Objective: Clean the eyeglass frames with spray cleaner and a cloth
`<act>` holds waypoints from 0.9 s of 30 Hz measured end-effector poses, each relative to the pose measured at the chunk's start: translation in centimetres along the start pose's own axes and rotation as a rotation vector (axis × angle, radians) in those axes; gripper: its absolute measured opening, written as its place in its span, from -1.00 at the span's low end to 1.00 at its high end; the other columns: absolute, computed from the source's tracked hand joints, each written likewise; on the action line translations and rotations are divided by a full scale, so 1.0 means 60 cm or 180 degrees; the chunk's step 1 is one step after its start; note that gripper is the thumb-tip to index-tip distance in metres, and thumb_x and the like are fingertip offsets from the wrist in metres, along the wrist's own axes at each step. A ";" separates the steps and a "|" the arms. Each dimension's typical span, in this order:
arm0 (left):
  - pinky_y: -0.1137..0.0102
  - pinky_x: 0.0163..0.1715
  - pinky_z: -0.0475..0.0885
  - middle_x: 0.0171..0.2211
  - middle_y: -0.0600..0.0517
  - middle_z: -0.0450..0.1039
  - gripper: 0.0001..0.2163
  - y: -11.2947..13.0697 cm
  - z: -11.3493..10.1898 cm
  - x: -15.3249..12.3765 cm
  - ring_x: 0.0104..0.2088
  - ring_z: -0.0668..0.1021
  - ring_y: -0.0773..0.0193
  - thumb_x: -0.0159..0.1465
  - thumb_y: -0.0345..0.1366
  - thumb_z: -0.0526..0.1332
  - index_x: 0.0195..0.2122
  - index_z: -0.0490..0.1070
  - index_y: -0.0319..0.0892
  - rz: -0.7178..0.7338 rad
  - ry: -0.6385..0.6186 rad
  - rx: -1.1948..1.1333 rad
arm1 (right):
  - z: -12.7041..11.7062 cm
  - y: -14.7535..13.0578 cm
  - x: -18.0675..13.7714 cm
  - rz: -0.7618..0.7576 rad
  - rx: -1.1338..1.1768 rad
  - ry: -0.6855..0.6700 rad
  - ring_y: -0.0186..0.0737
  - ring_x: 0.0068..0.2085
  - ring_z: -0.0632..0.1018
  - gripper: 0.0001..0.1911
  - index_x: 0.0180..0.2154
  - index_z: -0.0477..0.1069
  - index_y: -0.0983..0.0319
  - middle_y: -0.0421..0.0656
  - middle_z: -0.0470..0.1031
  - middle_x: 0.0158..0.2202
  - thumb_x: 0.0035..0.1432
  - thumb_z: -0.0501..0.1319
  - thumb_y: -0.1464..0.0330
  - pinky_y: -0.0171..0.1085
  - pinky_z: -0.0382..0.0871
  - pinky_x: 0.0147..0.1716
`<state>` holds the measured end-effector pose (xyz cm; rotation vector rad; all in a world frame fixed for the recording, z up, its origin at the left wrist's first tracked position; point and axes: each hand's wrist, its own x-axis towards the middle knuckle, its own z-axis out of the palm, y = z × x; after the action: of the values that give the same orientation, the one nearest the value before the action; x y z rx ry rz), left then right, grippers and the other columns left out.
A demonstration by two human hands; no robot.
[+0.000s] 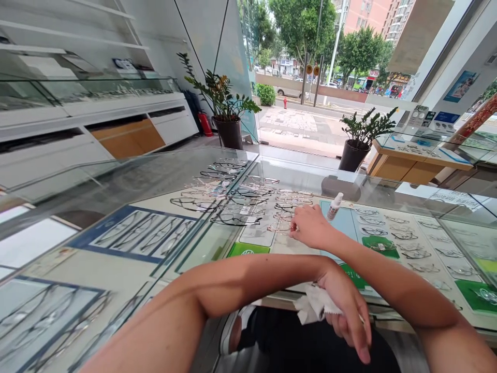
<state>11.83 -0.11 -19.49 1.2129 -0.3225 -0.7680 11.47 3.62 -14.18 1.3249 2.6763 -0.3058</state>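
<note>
Single head-worn view, forward and down across the glass counter (pixel 128 181), right hand (pixel 310 225) near.

Under left hand (pixel 347 306): white cloth (pixel 313 304), was partly hidden. One o'clock of right hand (pixel 310 227): spray bottle (pixel 334 206), label was unreadably small.

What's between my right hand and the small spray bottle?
Nothing: the head view shows only a short bare stretch of glass countertop between the right hand and the spray bottle.
</note>
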 end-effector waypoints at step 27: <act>0.41 -0.59 0.08 -0.59 0.14 -0.06 -0.62 0.010 0.019 -0.010 -0.61 0.09 0.38 0.08 -0.18 0.51 -0.66 0.32 -0.14 -0.0347 0.0292 -0.0395 | -0.009 -0.003 -0.004 0.0109 -0.0177 0.0427 0.08 0.11 0.44 -0.55 -0.17 0.66 0.26 0.02 0.58 0.07 0.46 0.00 0.28 0.00 0.19 0.01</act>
<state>10.92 -0.41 -18.43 1.1514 -0.1322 -0.8118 11.48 3.46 -13.58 1.4209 2.7444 -0.1422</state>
